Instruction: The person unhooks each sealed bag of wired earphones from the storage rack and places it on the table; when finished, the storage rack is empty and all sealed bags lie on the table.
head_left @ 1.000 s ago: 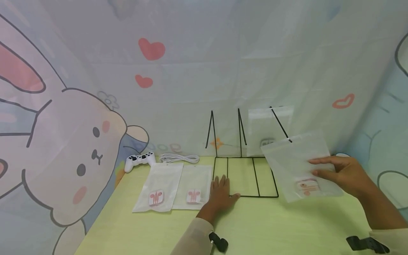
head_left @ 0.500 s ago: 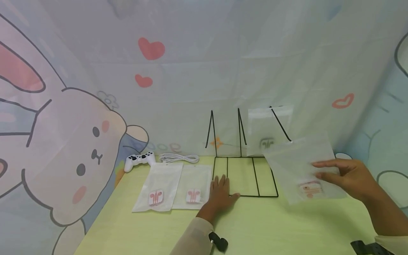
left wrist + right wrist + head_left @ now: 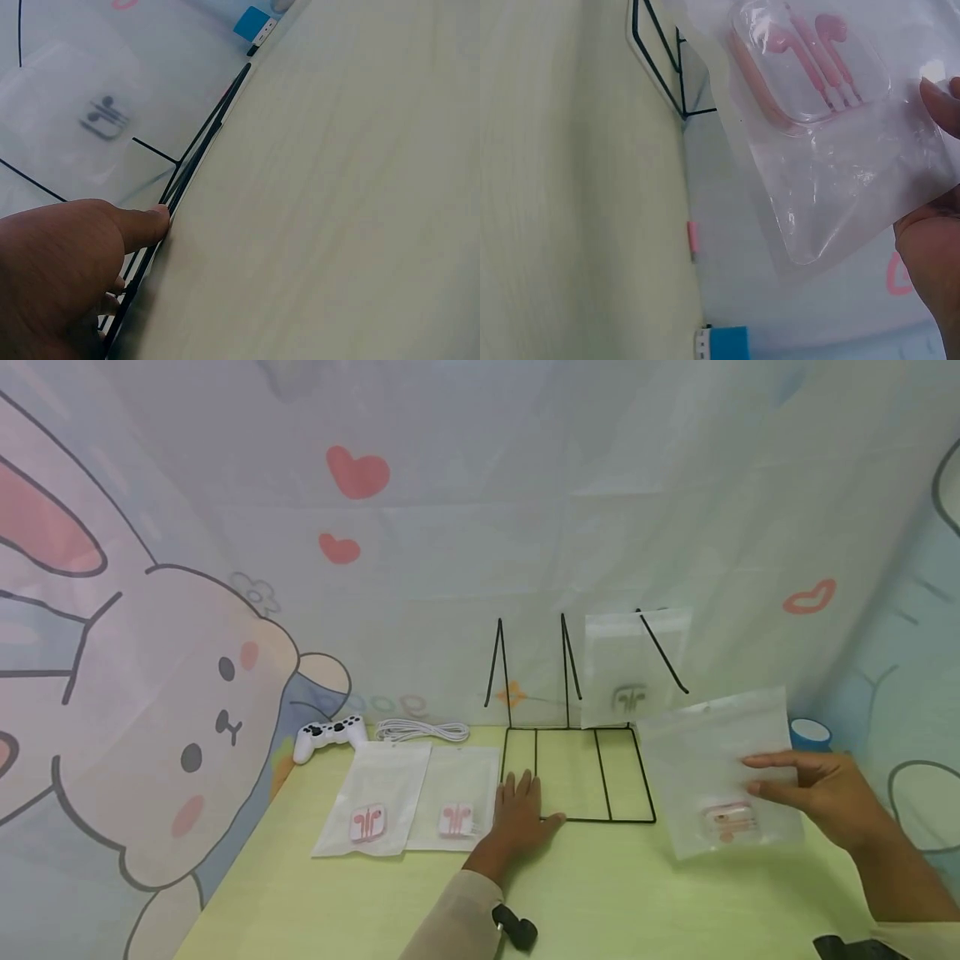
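My right hand (image 3: 813, 793) pinches a translucent zip bag (image 3: 697, 760) by its right side, thumb and fingers on the plastic. Inside it, a clear case of pink earphones (image 3: 810, 67) lies at the bottom. The bag hangs tilted over the table, below and in front of the right hook of a black wire rack (image 3: 607, 820). A similar bag (image 3: 622, 647) with dark-looking earphones hangs on that hook. My left hand (image 3: 517, 814) rests on the rack's front left base corner with fingers extended. In the left wrist view, its thumb lies on the front wire.
Two more bags of pink earphones, a left one (image 3: 382, 785) and a right one (image 3: 467, 781), lie left of the rack. Behind them are a white game controller (image 3: 330, 737) and a coiled white cable (image 3: 420, 731). A blue cylindrical thing (image 3: 810, 737) stands at the back right.
My right hand has moved the bag slightly right and down, away from the hook's tip. More of the blue thing behind now shows. The left hand has stayed in place.
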A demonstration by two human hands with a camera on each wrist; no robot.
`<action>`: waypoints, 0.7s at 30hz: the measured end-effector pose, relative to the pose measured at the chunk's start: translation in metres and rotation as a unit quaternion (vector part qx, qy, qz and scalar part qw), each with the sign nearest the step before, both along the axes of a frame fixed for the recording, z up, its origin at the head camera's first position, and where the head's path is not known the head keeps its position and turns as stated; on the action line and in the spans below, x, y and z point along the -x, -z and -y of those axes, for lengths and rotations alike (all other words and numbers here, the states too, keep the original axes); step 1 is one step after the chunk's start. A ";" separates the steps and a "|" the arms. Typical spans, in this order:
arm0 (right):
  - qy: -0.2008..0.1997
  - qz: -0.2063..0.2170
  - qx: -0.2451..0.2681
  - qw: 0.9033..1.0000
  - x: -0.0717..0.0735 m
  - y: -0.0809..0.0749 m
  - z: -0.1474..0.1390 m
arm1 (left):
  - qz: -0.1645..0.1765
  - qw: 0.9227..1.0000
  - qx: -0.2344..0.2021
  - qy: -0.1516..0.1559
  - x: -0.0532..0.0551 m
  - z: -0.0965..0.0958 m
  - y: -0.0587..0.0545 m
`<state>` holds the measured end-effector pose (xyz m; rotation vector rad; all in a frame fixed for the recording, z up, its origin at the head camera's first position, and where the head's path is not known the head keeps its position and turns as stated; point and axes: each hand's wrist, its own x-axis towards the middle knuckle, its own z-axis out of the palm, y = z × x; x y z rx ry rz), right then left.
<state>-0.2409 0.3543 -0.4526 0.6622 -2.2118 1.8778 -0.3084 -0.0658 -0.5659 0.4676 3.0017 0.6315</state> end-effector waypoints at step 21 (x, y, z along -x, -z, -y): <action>-0.040 0.164 0.060 0.984 0.040 0.046 -0.023 | 0.001 1.000 0.003 0.003 0.000 0.000 0.000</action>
